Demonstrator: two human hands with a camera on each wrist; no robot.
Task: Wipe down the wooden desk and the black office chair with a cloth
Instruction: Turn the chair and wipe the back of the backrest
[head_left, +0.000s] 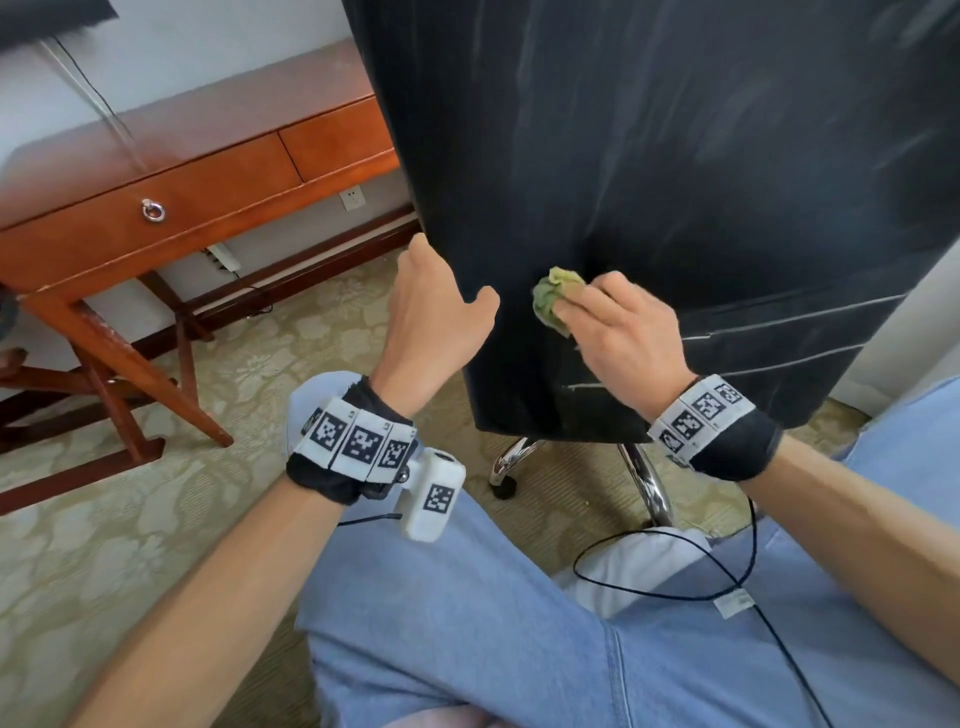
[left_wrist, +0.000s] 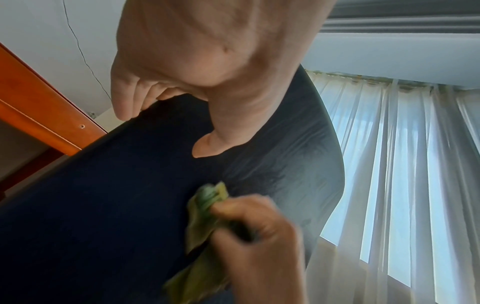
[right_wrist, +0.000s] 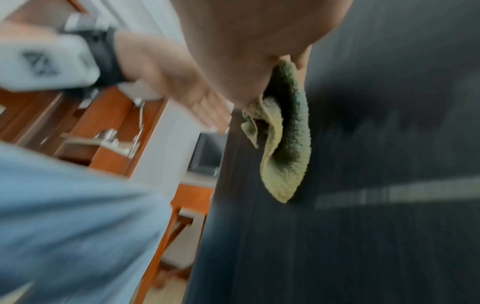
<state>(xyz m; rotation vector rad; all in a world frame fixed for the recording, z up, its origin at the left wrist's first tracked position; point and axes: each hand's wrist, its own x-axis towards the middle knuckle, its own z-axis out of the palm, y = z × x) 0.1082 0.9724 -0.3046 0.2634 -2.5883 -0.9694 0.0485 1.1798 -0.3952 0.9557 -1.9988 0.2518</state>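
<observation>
Against chair back (head_left: 675, 156), cloth (head_left: 553, 299) in right hand (head_left: 631, 332); left hand (head_left: 434, 312) gripping edge.

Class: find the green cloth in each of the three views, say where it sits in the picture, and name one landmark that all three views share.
Head: cloth just above centre, bunched in the right hand against the chair back.
Left wrist: cloth low centre, blurred, on the chair.
Right wrist: cloth centre, hanging below the hand.
Shared landmark: the desk, at the left of each view.

No legible text (markers only)
</observation>
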